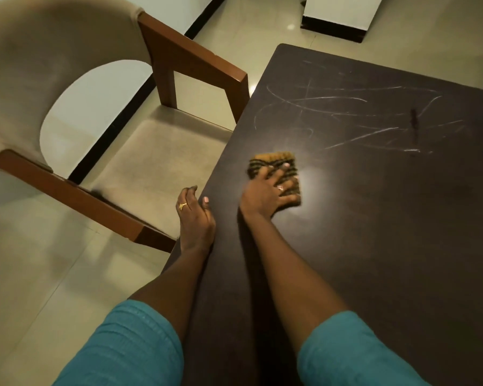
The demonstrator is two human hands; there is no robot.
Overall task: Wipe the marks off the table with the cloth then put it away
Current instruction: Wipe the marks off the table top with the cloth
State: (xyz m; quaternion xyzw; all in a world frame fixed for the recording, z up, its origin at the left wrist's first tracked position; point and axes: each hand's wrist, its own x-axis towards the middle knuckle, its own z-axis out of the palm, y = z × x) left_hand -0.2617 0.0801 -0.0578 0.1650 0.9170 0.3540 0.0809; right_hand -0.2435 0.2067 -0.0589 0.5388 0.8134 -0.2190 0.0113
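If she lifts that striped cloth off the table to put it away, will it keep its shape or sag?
The cloth will probably sag: it lies flat and thin under the right hand, its edges following the table. It looks light for its size, an easy one-hand lift. The tabletop looks smooth and glossy, so it likely slides easily when pushed.

Dim warm light, glare patch on the table point(374, 218), motion-blurred right hand point(265, 195), wide-angle edge bending.
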